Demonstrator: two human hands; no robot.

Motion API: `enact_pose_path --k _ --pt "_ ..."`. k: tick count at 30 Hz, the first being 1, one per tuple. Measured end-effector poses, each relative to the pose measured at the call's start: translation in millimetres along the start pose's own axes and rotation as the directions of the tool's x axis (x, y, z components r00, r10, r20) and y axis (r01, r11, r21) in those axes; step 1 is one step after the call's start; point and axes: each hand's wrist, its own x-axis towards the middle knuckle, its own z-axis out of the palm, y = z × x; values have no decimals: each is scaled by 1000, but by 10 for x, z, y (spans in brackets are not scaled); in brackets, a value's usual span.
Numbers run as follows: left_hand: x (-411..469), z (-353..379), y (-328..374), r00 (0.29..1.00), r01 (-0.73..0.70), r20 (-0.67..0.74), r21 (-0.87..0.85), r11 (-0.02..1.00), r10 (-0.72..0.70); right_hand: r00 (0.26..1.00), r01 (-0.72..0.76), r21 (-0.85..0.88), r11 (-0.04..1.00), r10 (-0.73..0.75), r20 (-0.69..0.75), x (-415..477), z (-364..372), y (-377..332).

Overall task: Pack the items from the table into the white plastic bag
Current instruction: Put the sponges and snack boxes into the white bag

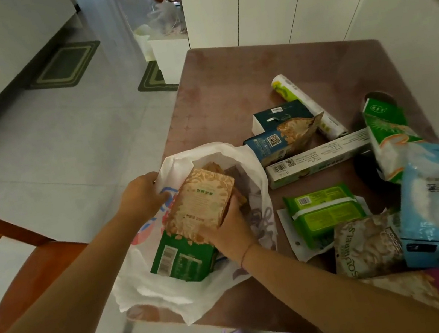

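The white plastic bag [202, 281] sags over the table's near edge [234, 302], bare tabletop beyond both hands. The left hand [142, 197] pinches its rim open; the right hand [227, 230] grips a tan-and-green snack pack [192, 222], patterned with leaves, lying half inside the mouth.

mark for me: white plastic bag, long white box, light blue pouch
white plastic bag [212, 153], head view, far rim of the opening.
long white box [323, 157], head view, middle of its top face.
light blue pouch [434, 207], head view, centre of the front.
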Motion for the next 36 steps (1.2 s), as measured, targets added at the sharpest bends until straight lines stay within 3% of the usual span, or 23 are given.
enact_pose_path --k 2,5,8,11,15,18,20,22,24,28,30,33,36 --pt "-11 4 20 1000 0 8 -25 1000 0 999 -35 -98 995 39 36 91 30 18" --pt "-29 16 58 1000 -19 3 -43 999 20 999 -9 29 1000 10 -36 278 -26 -149" --pt "-23 37 63 999 -22 -38 -51 998 20 997 18 -53 998 -23 -78 403 -99 -258" --pt "3 55 61 999 -23 -35 -66 998 21 978 206 -171 963 -211 -9 338 -322 -220" --pt "28 96 71 999 -27 -35 -66 997 25 852 469 -388 793 -523 -39 97 -1117 -76" --pt "36 115 87 998 -22 -53 -55 998 19 925 341 -561 754 -375 57 8 -1900 152" --pt "40 130 95 998 -19 -58 -47 999 17 978 206 -749 630 -148 145 -1 -2358 378" --pt "38 150 92 998 -4 -57 -47 999 2 987 128 -883 451 29 158 -36 -2649 572" --pt "30 174 72 998 -2 -57 -51 999 -1 987 104 -941 322 82 137 -40 -2781 744" --pt "8 206 45 995 6 -96 -47 999 -11 987 112 -966 234 86 135 13 -2845 857" --pt "-11 212 51 994 22 -103 -49 999 -27 982 135 -955 263 90 164 40 -2865 893" --pt "-41 206 49 993 41 -109 -49 998 -46 971 156 -886 436 97 219 67 -2933 908" --pt "-79 184 58 992 54 -110 -35 998 -58 973 197 -799 568 -13 230 88 -3046 764"
